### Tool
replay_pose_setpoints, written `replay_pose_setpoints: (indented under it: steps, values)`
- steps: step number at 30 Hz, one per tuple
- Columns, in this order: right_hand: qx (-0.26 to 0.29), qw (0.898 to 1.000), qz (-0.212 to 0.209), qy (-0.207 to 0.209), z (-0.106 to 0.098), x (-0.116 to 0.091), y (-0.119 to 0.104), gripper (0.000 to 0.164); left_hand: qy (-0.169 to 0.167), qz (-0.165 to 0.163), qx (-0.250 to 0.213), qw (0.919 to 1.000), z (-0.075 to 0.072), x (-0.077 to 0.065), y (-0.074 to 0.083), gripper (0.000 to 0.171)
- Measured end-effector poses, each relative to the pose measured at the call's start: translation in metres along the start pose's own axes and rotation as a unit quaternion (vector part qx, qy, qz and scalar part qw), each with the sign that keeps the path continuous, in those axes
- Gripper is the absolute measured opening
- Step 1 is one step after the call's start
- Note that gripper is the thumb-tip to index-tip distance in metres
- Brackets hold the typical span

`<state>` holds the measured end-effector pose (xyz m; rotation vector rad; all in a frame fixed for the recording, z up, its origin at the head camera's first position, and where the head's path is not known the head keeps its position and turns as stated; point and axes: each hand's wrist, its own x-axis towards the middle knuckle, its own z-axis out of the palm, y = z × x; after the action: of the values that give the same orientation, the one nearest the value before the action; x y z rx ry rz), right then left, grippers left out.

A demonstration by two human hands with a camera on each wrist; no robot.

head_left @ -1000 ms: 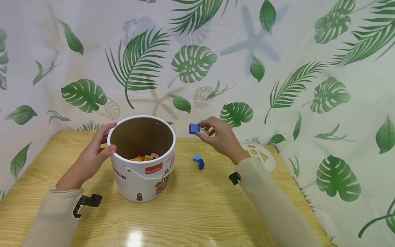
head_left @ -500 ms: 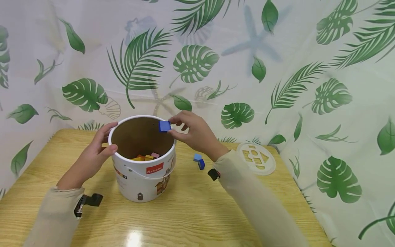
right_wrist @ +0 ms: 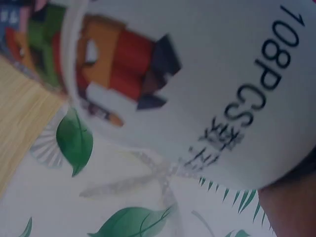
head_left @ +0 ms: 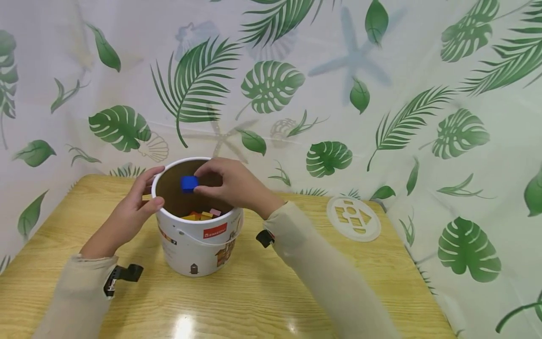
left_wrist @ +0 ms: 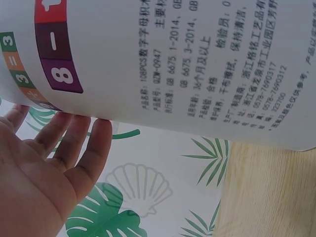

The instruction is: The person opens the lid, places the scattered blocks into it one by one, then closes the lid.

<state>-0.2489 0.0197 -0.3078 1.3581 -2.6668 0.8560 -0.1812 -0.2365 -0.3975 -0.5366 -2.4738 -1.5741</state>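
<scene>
Between thumb and fingers, my right hand (head_left: 237, 183) pinches a blue block (head_left: 189, 184) inside the mouth of the white printed bucket (head_left: 186, 245). Several orange, yellow and pink blocks (head_left: 206, 216) lie inside the bucket. My left hand (head_left: 127, 216) touches the bucket's left side near the rim, its thumb toward the front and its fingers spread around the back. The left wrist view shows the left fingertips (left_wrist: 102, 129) against the printed wall. In the right wrist view the bucket's wall (right_wrist: 207, 74) fills most of the picture, and the held block is hidden.
The bucket stands on a wooden table (head_left: 262, 292). A round white plate with cut-out shapes (head_left: 354, 219) lies at the table's back right. Leaf-patterned cloth (head_left: 279, 132) hangs behind the table. The right forearm (head_left: 322, 268) crosses over the table's middle.
My right hand has carried the blue block leftward from above the table into the bucket's mouth. Two blue blocks on the table are now hidden behind the right wrist. The left hand stays at the bucket.
</scene>
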Motion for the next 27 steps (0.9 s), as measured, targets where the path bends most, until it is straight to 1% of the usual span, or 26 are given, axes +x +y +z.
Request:
replay_pose_setpoints:
  steps: [3, 6, 8, 11, 13, 19, 22, 24, 27]
  values:
    - [-0.019, 0.999, 0.016, -0.023, 0.006, 0.006, -0.005, 0.03, -0.002, -0.002, -0.003, 1.0, 0.0, -0.001, -0.001, 0.068]
    - [-0.036, 0.998, 0.036, -0.04, 0.01, 0.006, -0.007, 0.029, -0.003, -0.003, -0.007, 1.0, -0.001, -0.001, -0.001, 0.068]
    - [-0.04, 0.997, 0.046, -0.042, 0.011, 0.006, -0.008, 0.025, -0.002, -0.003, -0.007, 1.0, -0.002, 0.0, -0.001, 0.068]
    - [-0.031, 0.997, 0.054, -0.038, 0.012, 0.005, -0.008, 0.02, -0.003, 0.0, -0.008, 1.0, -0.003, 0.0, -0.002, 0.068]
    - [-0.027, 0.997, 0.054, -0.038, 0.012, 0.005, -0.008, 0.02, -0.004, 0.001, -0.007, 1.0, -0.003, 0.001, -0.002, 0.068]
    - [-0.026, 0.998, 0.049, -0.044, 0.012, 0.005, -0.006, 0.026, -0.004, 0.003, -0.01, 0.9999, -0.003, 0.001, -0.001, 0.069]
    - [-0.021, 0.998, 0.04, -0.036, 0.012, 0.004, -0.004, 0.027, -0.004, 0.003, -0.01, 0.9999, -0.003, 0.001, -0.001, 0.069]
    - [-0.006, 0.999, 0.031, -0.024, 0.012, 0.002, -0.003, 0.027, -0.004, 0.002, -0.008, 1.0, -0.003, 0.0, -0.001, 0.069]
    - [0.038, 0.999, 0.007, -0.003, 0.01, -0.004, 0.002, 0.026, -0.004, -0.001, -0.006, 1.0, -0.003, 0.0, -0.001, 0.069]
